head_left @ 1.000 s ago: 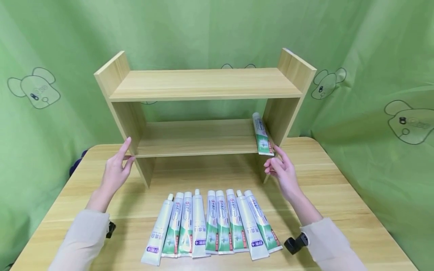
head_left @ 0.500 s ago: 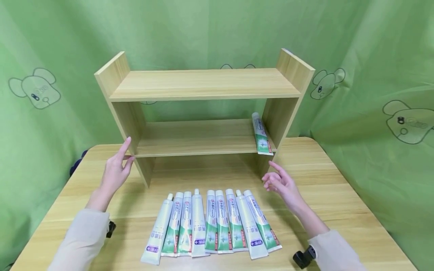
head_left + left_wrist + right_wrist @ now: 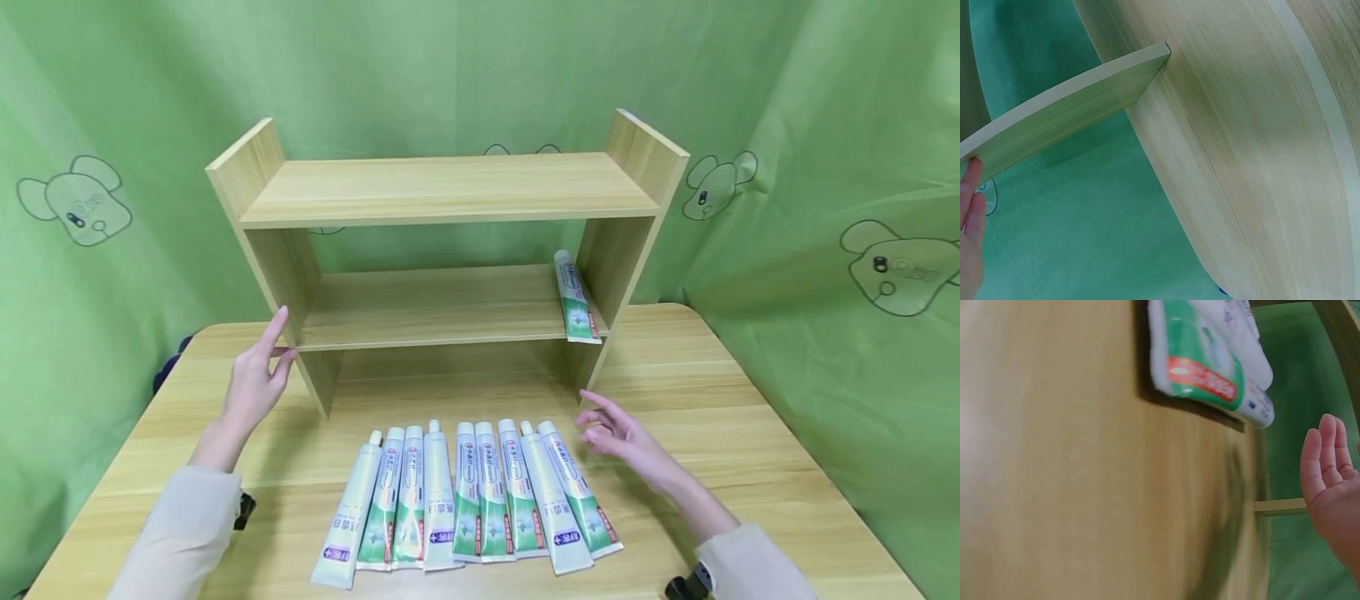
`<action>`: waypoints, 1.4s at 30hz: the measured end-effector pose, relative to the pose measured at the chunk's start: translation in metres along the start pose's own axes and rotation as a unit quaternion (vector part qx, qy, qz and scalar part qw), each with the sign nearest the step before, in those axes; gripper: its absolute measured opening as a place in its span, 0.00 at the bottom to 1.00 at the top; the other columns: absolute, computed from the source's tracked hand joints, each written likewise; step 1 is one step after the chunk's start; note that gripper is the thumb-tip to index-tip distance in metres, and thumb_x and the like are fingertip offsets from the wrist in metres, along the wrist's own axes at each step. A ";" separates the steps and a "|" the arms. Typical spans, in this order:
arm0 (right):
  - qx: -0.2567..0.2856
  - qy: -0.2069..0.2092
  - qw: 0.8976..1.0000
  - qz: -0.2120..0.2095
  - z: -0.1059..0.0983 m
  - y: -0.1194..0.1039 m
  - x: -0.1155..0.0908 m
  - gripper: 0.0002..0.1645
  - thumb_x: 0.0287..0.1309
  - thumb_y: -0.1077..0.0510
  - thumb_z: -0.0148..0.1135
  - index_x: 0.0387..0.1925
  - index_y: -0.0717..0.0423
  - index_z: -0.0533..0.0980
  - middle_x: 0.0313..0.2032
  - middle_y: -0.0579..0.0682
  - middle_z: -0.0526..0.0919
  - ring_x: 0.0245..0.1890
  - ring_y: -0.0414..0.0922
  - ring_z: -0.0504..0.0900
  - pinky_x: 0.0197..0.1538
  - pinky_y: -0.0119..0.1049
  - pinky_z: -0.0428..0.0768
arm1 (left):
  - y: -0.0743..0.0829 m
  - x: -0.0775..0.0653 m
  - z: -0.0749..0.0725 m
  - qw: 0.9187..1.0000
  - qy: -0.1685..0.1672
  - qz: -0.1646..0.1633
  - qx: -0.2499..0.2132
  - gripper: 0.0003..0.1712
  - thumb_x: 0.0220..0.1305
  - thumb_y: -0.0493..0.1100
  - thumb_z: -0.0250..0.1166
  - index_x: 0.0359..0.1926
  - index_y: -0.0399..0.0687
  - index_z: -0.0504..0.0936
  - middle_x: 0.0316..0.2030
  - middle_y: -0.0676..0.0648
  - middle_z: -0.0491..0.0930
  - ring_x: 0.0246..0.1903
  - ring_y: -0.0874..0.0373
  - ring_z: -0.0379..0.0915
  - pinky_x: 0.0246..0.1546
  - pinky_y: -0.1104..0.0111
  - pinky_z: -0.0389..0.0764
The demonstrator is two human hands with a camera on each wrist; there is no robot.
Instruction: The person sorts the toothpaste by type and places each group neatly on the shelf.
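In the head view my left hand [image 3: 255, 379] is at the left side of a pale wooden shelf unit [image 3: 450, 217], index finger extended up along its side. In the left wrist view its fingertips [image 3: 974, 167] touch the edge of a board. My right hand [image 3: 618, 433] hovers to the right of a row of toothpaste tubes [image 3: 491, 500], holding nothing, fingers loosely extended. Several tubes are white and green; others are white with a purple label. Another green-and-white toothpaste tube [image 3: 576, 300] lies on the middle shelf at the right end, its flat end slightly past the front edge.
The shelf unit stands on a wooden table [image 3: 720, 433], with a green curtain [image 3: 420, 75] behind and at both sides. The upper board [image 3: 450, 185] has raised side panels. A dark purple object [image 3: 171, 365] shows behind the table's left edge.
My right hand has drawn away from the tube on the middle shelf, down toward the right end of the row. The left hand has stayed in place.
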State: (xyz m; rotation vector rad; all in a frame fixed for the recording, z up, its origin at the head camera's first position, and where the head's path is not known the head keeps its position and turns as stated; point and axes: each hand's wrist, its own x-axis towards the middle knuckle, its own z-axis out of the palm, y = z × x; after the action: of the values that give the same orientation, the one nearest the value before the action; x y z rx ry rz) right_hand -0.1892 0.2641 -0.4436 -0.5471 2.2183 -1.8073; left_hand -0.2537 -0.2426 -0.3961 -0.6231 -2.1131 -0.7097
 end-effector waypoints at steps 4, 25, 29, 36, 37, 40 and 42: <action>0.011 -0.019 1.000 0.008 0.003 0.006 -0.004 0.38 0.62 0.65 0.48 0.67 0.66 0.42 0.51 0.72 0.63 0.45 0.47 0.77 0.49 0.44 0.79 | 0.000 -0.001 0.000 1.000 0.000 -0.001 0.000 0.44 0.47 0.21 0.63 0.65 0.46 0.60 0.33 0.30 0.79 0.25 0.39 0.78 0.08 0.77 0.58; -0.060 -0.070 0.995 0.037 0.014 0.023 -0.010 0.42 0.59 0.64 0.54 0.66 0.71 0.43 0.54 0.71 0.61 0.48 0.52 0.70 0.49 0.30 0.74 | 0.001 0.001 0.000 1.000 0.002 0.007 0.003 0.45 0.46 0.20 0.63 0.65 0.46 0.60 0.36 0.30 0.79 0.25 0.39 0.78 0.09 0.76 0.60; -0.078 -0.072 0.994 0.036 0.015 0.023 -0.011 0.43 0.57 0.63 0.57 0.66 0.71 0.45 0.54 0.69 0.62 0.46 0.51 0.71 0.50 0.28 0.73 | 0.001 0.001 0.000 1.000 0.002 0.007 0.002 0.45 0.46 0.19 0.62 0.66 0.46 0.60 0.38 0.30 0.78 0.25 0.39 0.78 0.09 0.76 0.60; -0.133 -0.074 0.988 0.013 0.019 0.028 -0.011 0.45 0.53 0.60 0.61 0.65 0.71 0.49 0.52 0.64 0.65 0.44 0.45 0.69 0.51 0.32 0.71 | 0.000 0.000 0.000 1.000 0.002 0.002 0.003 0.45 0.46 0.20 0.62 0.66 0.46 0.60 0.40 0.30 0.78 0.26 0.39 0.78 0.09 0.77 0.60; -0.138 -0.075 0.987 0.015 0.019 0.028 -0.011 0.45 0.53 0.59 0.62 0.65 0.70 0.49 0.51 0.63 0.65 0.44 0.44 0.68 0.51 0.32 0.70 | 0.000 0.000 0.000 1.000 0.003 0.003 0.003 0.45 0.46 0.19 0.62 0.66 0.46 0.60 0.40 0.30 0.78 0.25 0.39 0.78 0.09 0.77 0.60; -0.159 -0.082 0.984 0.019 0.021 0.026 -0.012 0.46 0.52 0.57 0.63 0.66 0.68 0.50 0.50 0.60 0.66 0.44 0.45 0.66 0.49 0.30 0.70 | 0.000 -0.001 0.000 1.000 0.004 0.005 0.001 0.45 0.46 0.19 0.62 0.65 0.46 0.60 0.40 0.30 0.78 0.25 0.39 0.78 0.09 0.78 0.60; -0.170 -0.090 0.981 0.022 0.022 0.024 -0.012 0.47 0.51 0.56 0.63 0.66 0.67 0.49 0.49 0.60 0.65 0.44 0.46 0.65 0.48 0.30 0.71 | 0.000 -0.001 0.000 1.000 0.004 0.005 0.001 0.45 0.46 0.19 0.62 0.65 0.46 0.60 0.40 0.30 0.78 0.25 0.39 0.78 0.09 0.78 0.59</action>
State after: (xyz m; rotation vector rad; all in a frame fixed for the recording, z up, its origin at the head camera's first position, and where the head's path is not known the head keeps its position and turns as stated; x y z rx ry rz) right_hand -0.1731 0.2532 -0.4726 -0.6878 2.4007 -1.3039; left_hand -0.2535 -0.2426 -0.3969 -0.6285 -2.1021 -0.7033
